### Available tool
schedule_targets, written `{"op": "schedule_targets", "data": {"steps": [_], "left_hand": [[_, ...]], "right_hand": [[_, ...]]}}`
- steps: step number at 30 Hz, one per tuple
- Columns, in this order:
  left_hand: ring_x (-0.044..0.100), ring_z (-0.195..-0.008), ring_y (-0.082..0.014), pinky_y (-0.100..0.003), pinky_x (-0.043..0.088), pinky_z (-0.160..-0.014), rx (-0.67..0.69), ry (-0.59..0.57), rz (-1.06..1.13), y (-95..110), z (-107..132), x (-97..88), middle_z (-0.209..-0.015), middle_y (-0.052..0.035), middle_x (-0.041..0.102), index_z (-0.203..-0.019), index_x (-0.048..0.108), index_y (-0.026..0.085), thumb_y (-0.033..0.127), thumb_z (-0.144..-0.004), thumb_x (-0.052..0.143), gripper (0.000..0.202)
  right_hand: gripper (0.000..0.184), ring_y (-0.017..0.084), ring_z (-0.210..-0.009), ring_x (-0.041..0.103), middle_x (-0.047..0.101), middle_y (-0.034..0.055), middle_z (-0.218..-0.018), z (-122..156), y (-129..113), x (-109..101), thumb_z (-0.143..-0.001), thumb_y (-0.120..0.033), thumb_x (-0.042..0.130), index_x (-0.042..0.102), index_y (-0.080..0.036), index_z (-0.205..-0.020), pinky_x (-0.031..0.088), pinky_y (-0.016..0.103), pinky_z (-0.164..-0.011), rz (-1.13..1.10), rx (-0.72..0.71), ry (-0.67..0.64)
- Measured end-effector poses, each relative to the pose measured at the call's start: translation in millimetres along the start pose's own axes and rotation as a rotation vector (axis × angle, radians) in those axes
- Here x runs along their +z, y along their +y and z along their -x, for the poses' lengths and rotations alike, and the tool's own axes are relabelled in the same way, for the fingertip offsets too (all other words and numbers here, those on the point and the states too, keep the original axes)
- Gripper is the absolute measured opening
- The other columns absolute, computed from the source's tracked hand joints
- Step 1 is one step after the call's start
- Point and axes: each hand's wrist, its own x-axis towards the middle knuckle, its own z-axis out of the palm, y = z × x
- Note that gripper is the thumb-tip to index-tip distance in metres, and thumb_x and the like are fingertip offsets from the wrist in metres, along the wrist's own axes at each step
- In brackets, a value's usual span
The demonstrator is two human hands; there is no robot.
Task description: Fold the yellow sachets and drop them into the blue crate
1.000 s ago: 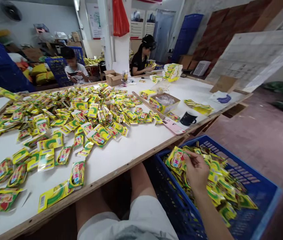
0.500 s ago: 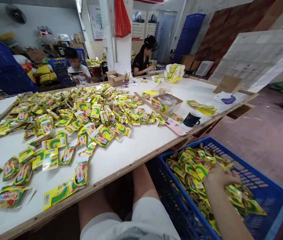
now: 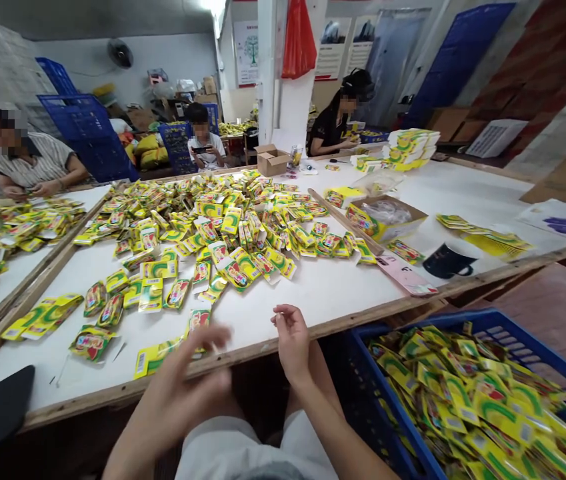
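My left hand (image 3: 183,383) is over the near table edge, partly smeared by motion, its thumb and fingers spread with nothing visible in them. Just below its fingertips lie a small yellow-and-green packet (image 3: 199,321) and a flat yellow carton (image 3: 155,358). My right hand (image 3: 293,337) hovers at the table edge, right of my left one. Its fingers are curled towards the thumb and I see nothing between them. A large heap of yellow-green candy packets and small cartons (image 3: 233,220) covers the middle of the white table (image 3: 343,287).
A blue basket (image 3: 407,433) full of packets stands at my right. On the table are a dark mug (image 3: 447,260), a pink card (image 3: 405,273), an open carton (image 3: 387,223) and a black phone-like object (image 3: 0,403). Wooden strips divide the tabletop. Several people sit around it.
My right hand has left the blue basket and come back to the table edge. My left hand has come into view. The view has turned left, showing another person.
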Motion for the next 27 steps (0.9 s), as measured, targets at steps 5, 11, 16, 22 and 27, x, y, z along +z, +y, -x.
{"op": "schedule_targets", "data": {"steps": [5, 11, 16, 22, 27], "left_hand": [[0.049, -0.116, -0.0387, -0.056, 0.04, -0.091, -0.28, 0.071, -0.504, -38.3, -61.2, 26.2, -0.124, -0.019, 0.054, -0.129, 0.044, 0.016, 0.041, -0.075, 0.062, 0.062], [0.061, -0.095, -0.0272, -0.041, 0.046, -0.085, -0.147, 0.019, -0.308, -47.2, -58.0, 44.7, -0.103, -0.009, 0.061, -0.126, 0.041, 0.02, 0.027, -0.077, 0.059, 0.053], [0.062, -0.075, -0.0172, -0.029, 0.049, -0.071, -0.093, -0.006, 0.23, -24.8, -47.9, 76.4, -0.085, -0.0016, 0.063, -0.121, 0.046, 0.023, 0.034, -0.084, 0.055, 0.04], [0.063, -0.069, -0.0169, -0.027, 0.05, -0.065, -0.164, -0.089, 0.49, -27.5, -49.5, 109.7, -0.08, -0.0035, 0.068, -0.101, 0.061, 0.017, 0.039, -0.079, 0.063, 0.031], [0.063, -0.093, -0.0236, -0.034, 0.049, -0.084, -0.107, -0.084, 0.426, -28.3, -62.5, 109.9, -0.094, -0.0086, 0.07, -0.091, 0.068, 0.016, 0.039, -0.081, 0.059, 0.027]], "right_hand": [[0.016, 0.016, -0.074, 0.059, 0.062, 0.0043, -0.088, 17.2, 10.4, 9.9, -0.085, -0.031, 0.052, 0.055, -0.02, -0.097, 0.05, 0.031, -0.072, 0.003, 0.072, -0.124], [0.014, 0.017, -0.077, 0.062, 0.065, 0.0047, -0.085, 15.8, 10.3, 23.2, -0.087, -0.029, 0.051, 0.057, -0.019, -0.094, 0.051, 0.029, -0.069, 0.116, 0.01, -0.269], [0.021, 0.019, -0.094, 0.062, 0.065, 0.0068, -0.103, -0.5, 7.6, 28.3, -0.085, -0.025, 0.054, 0.056, -0.021, -0.105, 0.051, 0.03, -0.079, 0.096, -0.114, -0.375], [0.021, 0.018, -0.088, 0.064, 0.068, 0.0041, -0.095, -29.4, 8.5, 8.4, -0.083, -0.024, 0.056, 0.059, -0.021, -0.103, 0.051, 0.031, -0.08, 0.14, -0.15, -0.401], [0.012, 0.018, -0.08, 0.062, 0.066, 0.0029, -0.083, -49.5, 6.2, 6.4, -0.084, -0.026, 0.053, 0.064, -0.02, -0.082, 0.05, 0.03, -0.074, 0.253, -0.219, -0.525]]}}
